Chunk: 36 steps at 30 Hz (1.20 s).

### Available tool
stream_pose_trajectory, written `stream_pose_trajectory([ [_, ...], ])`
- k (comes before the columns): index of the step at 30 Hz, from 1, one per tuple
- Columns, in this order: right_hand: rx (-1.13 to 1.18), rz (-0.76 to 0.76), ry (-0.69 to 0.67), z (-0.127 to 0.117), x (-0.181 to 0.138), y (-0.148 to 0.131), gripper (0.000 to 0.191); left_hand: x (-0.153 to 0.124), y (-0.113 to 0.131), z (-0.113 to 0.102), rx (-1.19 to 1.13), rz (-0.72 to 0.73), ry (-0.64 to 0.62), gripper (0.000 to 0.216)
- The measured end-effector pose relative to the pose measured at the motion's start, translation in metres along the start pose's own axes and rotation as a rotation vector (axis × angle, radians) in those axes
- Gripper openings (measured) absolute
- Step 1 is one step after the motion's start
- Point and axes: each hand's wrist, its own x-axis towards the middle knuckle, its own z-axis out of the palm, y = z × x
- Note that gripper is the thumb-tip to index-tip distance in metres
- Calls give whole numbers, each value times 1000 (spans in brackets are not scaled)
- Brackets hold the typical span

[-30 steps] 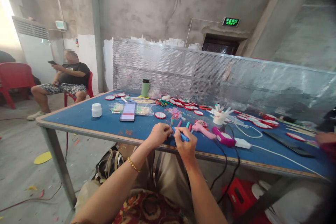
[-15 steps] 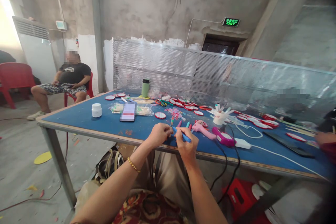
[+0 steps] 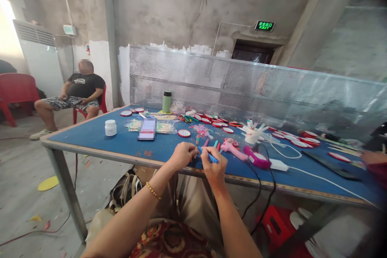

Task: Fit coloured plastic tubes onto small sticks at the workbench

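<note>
My left hand (image 3: 183, 155) and my right hand (image 3: 214, 166) meet over the front edge of the blue table (image 3: 99, 137). Both are closed on a blue pen-like stick (image 3: 208, 155): the right hand grips its middle and the left pinches its left end. Just behind my hands lie several coloured pens (image 3: 211, 143), a pink glue gun (image 3: 234, 150) and a second magenta glue gun (image 3: 256, 158).
Red-rimmed round discs (image 3: 211, 121), a white jar (image 3: 110, 127), a green bottle (image 3: 167, 101), a white cup of sticks (image 3: 251, 135) and cables lie on the table. A perforated metal screen (image 3: 229, 84) backs it. A seated person (image 3: 72, 92) is at left; another person's hand (image 3: 373, 158) at right.
My hands have barely shifted on the blue stick. The seated person at left lowered the phone from in front of them to their lap.
</note>
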Motion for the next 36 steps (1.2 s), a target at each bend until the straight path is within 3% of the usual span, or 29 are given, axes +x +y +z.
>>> stream_pose_trajectory([
  [36,5,-4,27,1,-1,0,22,1,-3,0,-10,19,-15,25],
])
